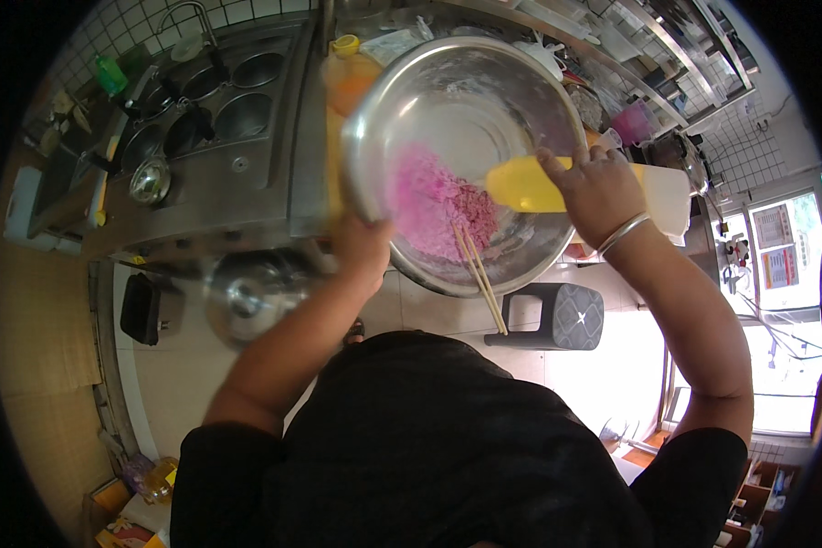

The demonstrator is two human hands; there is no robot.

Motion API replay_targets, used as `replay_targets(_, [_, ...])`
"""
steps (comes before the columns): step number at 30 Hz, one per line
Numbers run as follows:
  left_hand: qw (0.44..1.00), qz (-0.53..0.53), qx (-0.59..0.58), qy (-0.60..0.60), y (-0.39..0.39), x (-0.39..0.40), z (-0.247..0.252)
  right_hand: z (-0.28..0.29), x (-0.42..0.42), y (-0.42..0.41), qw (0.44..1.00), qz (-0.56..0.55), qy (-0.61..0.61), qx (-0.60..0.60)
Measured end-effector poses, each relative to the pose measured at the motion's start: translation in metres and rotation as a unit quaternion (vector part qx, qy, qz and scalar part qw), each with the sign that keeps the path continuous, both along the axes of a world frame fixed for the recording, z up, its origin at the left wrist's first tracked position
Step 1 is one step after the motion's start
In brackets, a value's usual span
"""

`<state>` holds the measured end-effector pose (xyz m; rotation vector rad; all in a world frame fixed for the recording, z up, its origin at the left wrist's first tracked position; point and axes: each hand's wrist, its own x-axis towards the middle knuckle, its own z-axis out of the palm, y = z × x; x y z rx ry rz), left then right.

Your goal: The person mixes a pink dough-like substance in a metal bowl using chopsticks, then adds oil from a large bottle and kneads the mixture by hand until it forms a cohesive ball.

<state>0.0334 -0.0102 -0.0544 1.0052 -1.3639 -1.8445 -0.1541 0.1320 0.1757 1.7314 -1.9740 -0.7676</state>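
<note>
A large stainless steel mixing bowl (pixel 466 116) is before me, tilted. My left hand (pixel 364 250) grips its rim at the near left, the thumb on the edge and the other fingers mostly hidden. Pink powder and darker pink clumps (pixel 438 205) lie in its near left part. A pair of wooden chopsticks (pixel 481 281) rests in the mixture and leans out over the near rim. My right hand (pixel 601 186) holds a plastic container (pixel 524 185), yellow at one end and whitish at the other, across the bowl's right side. Its yellow end is above the clumps.
A steel cooking station (pixel 212 198) with several round wells and strainers is at left. A dark stool (pixel 579 316) stands on the floor near the bowl, and a metal pot (pixel 246 301) is at lower left. Pink plastic cup (pixel 636 123) and shelves (pixel 657 61) are at right.
</note>
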Motion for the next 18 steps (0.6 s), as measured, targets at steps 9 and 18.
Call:
replay_targets(9, [1.0, -0.014, 0.012, -0.016, -0.001, 0.0, 0.008, 0.005, 0.022, 0.001, 0.997, 0.041, -0.002, 0.065])
replay_targets(18, [1.0, -0.017, -0.014, -0.014, -0.006, -0.003, -0.004, 0.02, 0.014, 0.008, 0.995, -0.034, 0.036, 0.091])
